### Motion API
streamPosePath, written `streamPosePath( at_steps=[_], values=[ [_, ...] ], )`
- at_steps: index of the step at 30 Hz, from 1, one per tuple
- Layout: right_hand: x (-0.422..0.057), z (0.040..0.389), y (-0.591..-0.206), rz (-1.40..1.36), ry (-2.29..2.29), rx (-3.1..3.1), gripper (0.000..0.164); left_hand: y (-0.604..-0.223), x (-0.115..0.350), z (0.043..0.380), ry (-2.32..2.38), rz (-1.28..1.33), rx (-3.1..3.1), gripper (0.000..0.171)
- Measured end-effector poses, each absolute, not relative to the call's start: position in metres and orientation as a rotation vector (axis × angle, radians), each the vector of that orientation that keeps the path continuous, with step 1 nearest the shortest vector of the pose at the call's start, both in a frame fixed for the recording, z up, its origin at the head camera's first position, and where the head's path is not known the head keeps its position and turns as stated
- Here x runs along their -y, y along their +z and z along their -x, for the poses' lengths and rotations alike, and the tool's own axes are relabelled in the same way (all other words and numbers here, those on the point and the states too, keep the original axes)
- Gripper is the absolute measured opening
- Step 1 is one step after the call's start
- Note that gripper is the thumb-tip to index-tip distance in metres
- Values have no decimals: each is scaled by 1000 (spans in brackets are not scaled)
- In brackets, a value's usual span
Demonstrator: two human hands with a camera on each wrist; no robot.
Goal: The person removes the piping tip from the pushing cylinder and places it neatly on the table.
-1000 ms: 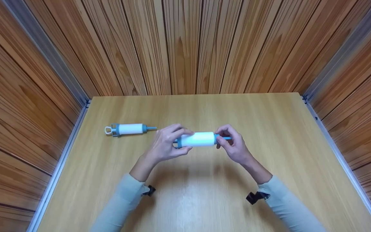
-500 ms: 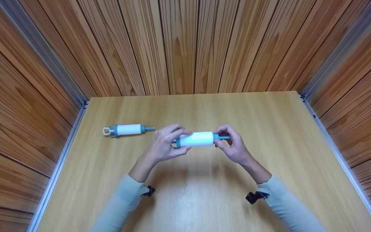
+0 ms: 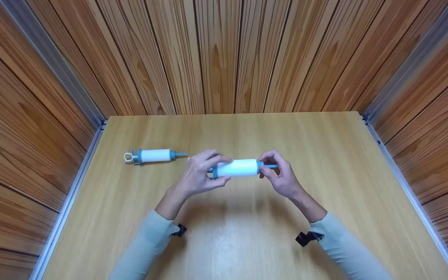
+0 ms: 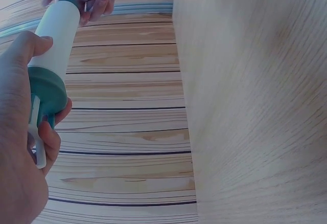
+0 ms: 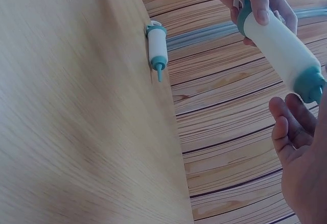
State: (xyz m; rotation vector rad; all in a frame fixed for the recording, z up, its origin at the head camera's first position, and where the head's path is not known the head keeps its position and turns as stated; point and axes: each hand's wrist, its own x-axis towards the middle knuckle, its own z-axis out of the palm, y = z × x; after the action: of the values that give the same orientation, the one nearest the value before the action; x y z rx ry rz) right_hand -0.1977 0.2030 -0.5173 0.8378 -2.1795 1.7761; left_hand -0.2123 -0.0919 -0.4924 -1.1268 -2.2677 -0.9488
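Observation:
In the head view, a large white-barrelled syringe (image 3: 239, 167) with blue-green end pieces is held level above the table, its thin nozzle pointing right. My left hand (image 3: 202, 173) grips the barrel's left end, thumb and fingers on opposite sides. In the left wrist view, its fingers curl beneath the blue-green collar (image 4: 47, 85), beside a pale ring-like plunger handle (image 4: 37, 137). My right hand (image 3: 282, 175) pinches the nozzle-end cap (image 5: 308, 82) between thumb and index finger. A second, matching syringe (image 3: 156, 155) lies on the table to the left, nozzle rightward.
The wooden table (image 3: 224, 241) spreads beneath both hands. Wood-panelled walls (image 3: 220, 58) rise at the back and sides, and metal rails (image 3: 74, 182) run along the table's side edges. Small black devices (image 3: 303, 238) sit at both sleeve cuffs.
Both hands keep almost the same place around the syringe. The right thumb and fingers shift slightly at the nozzle-end cap. The second syringe stays where it lay.

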Motion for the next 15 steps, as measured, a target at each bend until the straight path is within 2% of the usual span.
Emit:
streamPosePath(
  at_steps=[9, 15],
  values=[
    [-204, 195, -518, -820, 1782, 2195, 16, -494, 91, 211, -939, 1128, 2271, 37],
    [-206, 197, -518, -871, 1811, 2153, 22, -494, 90, 212, -935, 1131, 2262, 38]
  ],
)
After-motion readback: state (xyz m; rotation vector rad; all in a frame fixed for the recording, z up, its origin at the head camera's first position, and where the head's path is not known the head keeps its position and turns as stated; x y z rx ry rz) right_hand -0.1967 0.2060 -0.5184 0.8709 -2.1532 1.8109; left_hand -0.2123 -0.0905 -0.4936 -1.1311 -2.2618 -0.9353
